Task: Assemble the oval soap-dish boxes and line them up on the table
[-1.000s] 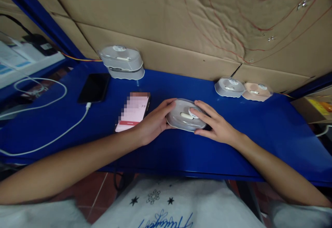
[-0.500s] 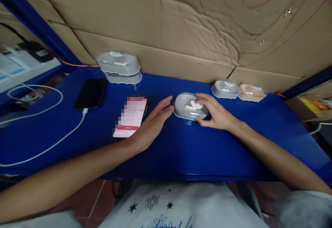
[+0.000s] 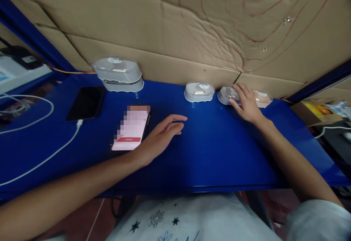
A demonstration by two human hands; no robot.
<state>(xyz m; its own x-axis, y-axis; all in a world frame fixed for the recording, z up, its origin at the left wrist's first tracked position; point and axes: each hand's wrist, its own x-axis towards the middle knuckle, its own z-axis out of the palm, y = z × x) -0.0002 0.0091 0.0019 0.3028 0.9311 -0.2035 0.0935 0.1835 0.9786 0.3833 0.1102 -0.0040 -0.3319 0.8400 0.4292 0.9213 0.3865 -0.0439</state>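
My right hand (image 3: 246,104) is at the back right, thumb and fingers apart around the right side of a small grey container (image 3: 225,94) with a clear lid. It partly hides this container; whether the fingers touch it I cannot tell. Just right of the hand sits a peach-coloured container (image 3: 263,98) of the same form. Another grey lidded container (image 3: 199,92), with a round white label, stands alone to the left. My left hand (image 3: 164,133) holds nothing. Its fingers are extended over the blue table (image 3: 208,153), beside a phone (image 3: 130,129) with a lit screen.
Two stacked grey containers (image 3: 119,74) stand at the back left against the cardboard wall (image 3: 164,32). A dark phone (image 3: 86,102) is plugged into a white cable (image 3: 63,151). Beyond the table's right edge is an open cardboard box (image 3: 309,115) with colourful items.
The grey container under my right hand has been set farther back and let go. My right hand has moved right and back to another grey container. My left hand stays near the lit phone.
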